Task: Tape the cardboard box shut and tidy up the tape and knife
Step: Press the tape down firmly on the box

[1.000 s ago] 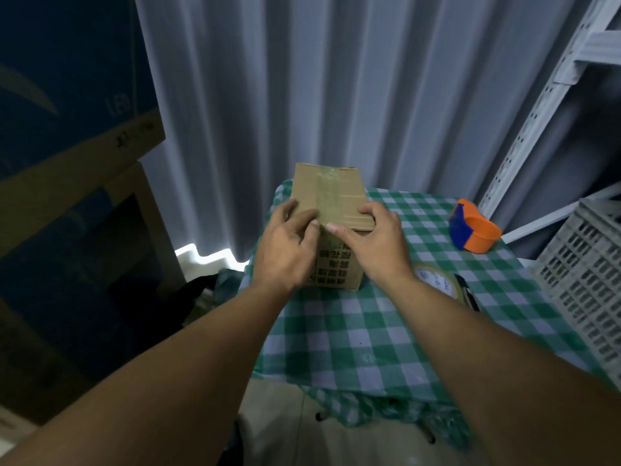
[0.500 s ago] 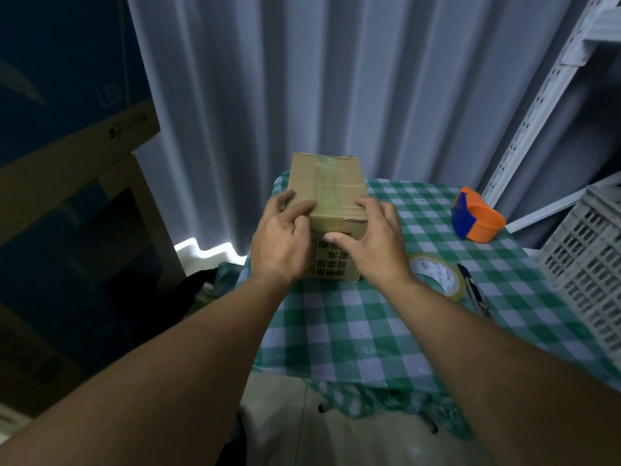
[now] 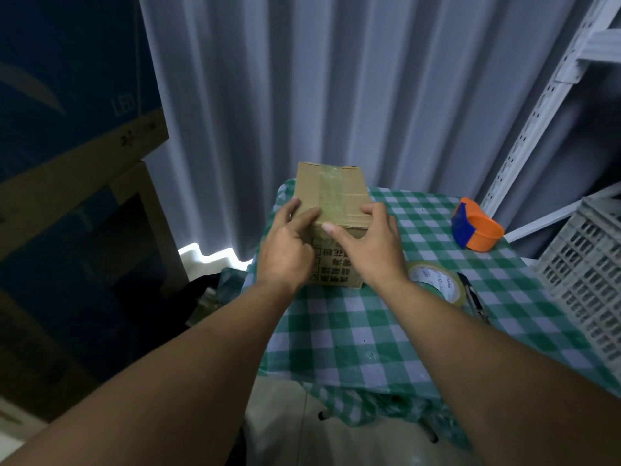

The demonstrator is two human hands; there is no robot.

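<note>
A small cardboard box (image 3: 331, 191) stands on the green checked tablecloth (image 3: 386, 331), with a strip of clear tape running down the middle of its top. My left hand (image 3: 285, 247) grips the box's near left corner, fingers on the top edge. My right hand (image 3: 369, 245) holds the near right side, thumb pressed on the front face. A roll of clear tape (image 3: 437, 280) lies flat just right of my right wrist. A dark knife (image 3: 473, 297) lies beside the roll, partly hidden by it.
An orange and blue tape dispenser (image 3: 475, 228) sits at the table's far right. A white slatted crate (image 3: 588, 274) stands at the right edge. Grey curtains hang behind. Large cardboard cartons (image 3: 67, 163) stack on the left. A white metal shelf post (image 3: 537, 105) rises at right.
Both hands have slid down from the top of the box toward its near edge and front face. The box now sits level. The view has shifted slightly.
</note>
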